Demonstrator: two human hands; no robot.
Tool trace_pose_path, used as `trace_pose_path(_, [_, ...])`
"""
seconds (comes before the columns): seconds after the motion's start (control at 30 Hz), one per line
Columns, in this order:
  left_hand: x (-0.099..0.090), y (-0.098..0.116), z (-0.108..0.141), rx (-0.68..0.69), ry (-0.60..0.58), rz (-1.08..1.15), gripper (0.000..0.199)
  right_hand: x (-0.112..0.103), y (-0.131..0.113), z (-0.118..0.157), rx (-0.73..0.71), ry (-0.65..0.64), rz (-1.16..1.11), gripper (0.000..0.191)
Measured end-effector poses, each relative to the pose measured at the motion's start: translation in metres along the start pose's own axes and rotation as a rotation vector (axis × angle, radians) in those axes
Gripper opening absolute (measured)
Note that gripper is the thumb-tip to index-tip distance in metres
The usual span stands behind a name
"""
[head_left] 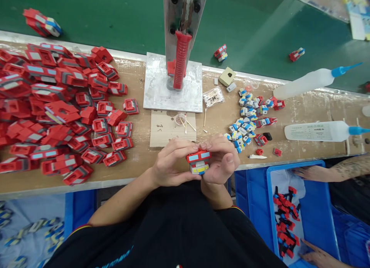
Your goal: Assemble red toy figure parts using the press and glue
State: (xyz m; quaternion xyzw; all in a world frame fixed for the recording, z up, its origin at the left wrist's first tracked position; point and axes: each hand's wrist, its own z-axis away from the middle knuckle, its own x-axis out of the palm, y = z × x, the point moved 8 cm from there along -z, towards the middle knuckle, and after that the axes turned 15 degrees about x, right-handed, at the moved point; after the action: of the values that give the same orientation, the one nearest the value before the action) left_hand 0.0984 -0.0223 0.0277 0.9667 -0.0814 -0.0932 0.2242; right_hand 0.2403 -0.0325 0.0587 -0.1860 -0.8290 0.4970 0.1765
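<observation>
Both hands (pixel 170 162) (fingertips (pixel 194 147) on top) around one red-and-grey piece (pixel 199 162)

Working two-handed, centred before the torso. Holding bare left hand (pixel 170 164) on edge, fingers (pixel 185 147) together, lightly bent and reaching inward along the top; pressing from below with outstretched left thumb (pixel 186 178), in a closed pinch. Meeting it with bare right hand (pixel 219 160), its fingers arched over the top and tips close to those of the left; holding right thumb (pixel 228 164) bent, tip raised and free. Angling bare left forearm (pixel 127 200) and foreshortened right forearm (pixel 216 196) inward from black short sleeves (pixel 81 235) edged red and yellow.
</observation>
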Motion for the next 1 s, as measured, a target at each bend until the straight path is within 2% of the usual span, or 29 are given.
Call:
trace_pose_path(0.2, [0.0, -0.001, 0.003, -0.035, 0.015, 0.014, 0.063, 0.0, 0.001, 0.0, 0.017, 0.026, 0.058, 0.034])
trace_pose_path(0.33, [0.0, 0.001, 0.003, -0.039, 0.008, 0.03, 0.059, 0.0, 0.006, 0.001, 0.085, 0.014, 0.035, 0.029])
trace_pose_path(0.53, [0.0, 0.007, 0.001, -0.01, 0.004, -0.068, 0.057, -0.003, 0.013, 0.005, 0.143, 0.056, 0.031, 0.031])
trace_pose_path(0.73, [0.0, 0.012, 0.0, 0.005, -0.003, -0.166, 0.055, -0.002, 0.016, 0.005, 0.188, 0.065, -0.114, 0.03])
trace_pose_path(0.87, [0.0, 0.011, 0.004, -0.022, 0.015, -0.138, 0.061, -0.001, 0.015, 0.007, 0.219, 0.08, -0.147, 0.03])
trace_pose_path(1.0, [-0.001, 0.007, 0.009, -0.054, 0.055, -0.033, 0.075, 0.001, 0.012, 0.011, 0.221, 0.085, -0.127, 0.028])
